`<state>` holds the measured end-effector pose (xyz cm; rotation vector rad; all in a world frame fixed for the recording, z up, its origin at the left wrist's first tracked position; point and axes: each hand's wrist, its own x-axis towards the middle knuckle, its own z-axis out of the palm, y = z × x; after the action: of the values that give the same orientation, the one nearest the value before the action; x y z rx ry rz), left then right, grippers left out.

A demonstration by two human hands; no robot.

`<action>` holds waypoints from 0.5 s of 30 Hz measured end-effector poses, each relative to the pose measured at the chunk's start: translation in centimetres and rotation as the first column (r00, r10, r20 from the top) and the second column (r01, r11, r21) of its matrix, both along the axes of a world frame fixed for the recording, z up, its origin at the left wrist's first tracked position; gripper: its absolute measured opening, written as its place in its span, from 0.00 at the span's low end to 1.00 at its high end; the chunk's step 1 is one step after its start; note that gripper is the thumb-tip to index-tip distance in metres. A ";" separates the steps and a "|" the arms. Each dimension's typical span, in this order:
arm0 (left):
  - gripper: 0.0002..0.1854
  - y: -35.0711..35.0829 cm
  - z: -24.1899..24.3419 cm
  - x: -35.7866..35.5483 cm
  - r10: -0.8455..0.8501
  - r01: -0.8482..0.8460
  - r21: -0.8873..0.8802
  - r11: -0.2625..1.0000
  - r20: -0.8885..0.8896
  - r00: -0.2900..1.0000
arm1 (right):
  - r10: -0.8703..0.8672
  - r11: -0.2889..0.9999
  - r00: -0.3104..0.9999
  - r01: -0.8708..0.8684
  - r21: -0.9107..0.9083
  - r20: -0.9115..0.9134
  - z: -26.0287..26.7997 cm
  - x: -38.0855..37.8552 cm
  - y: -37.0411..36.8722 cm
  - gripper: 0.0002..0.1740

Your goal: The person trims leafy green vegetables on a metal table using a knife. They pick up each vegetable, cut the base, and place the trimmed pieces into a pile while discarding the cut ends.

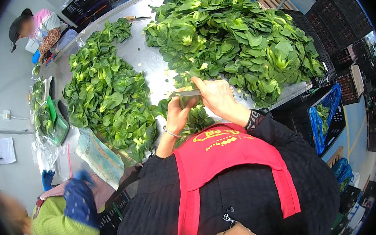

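My right hand (217,95) grips a knife (186,93) whose blade points left, across the top of my left hand. My left hand (178,114), with a bangle at its wrist, holds a head of leafy greens, probably bok choy, partly hidden by its fingers and the blade. More greens (198,120) lie just below both hands, close to my red apron. A large heap of bok choy (235,41) covers the far right of the metal table (133,52). Another pile of bok choy (106,90) lies to the left. Small cut pieces are scattered on the metal near the blade.
A second knife (137,18) lies at the far side. At left are a green scale (61,127), bagged greens (42,119) and a printed plastic sheet (100,157). One co-worker (62,210) is at lower left, another (42,33) at upper left. Black crates (338,12) stand at right.
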<state>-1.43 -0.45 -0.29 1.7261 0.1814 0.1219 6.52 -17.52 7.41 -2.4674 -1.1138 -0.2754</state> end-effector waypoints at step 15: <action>0.35 1.4 2.3 -0.2 -0.157 0.142 -0.491 0.859 0.010 0.988 | 0.097 0.951 0.774 0.112 0.287 -0.626 -3.0 6.3 -2.6 0.20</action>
<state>-1.68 0.91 2.01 1.2247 0.0886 -0.0643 12.78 -20.14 4.45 -2.0278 -0.6941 0.3509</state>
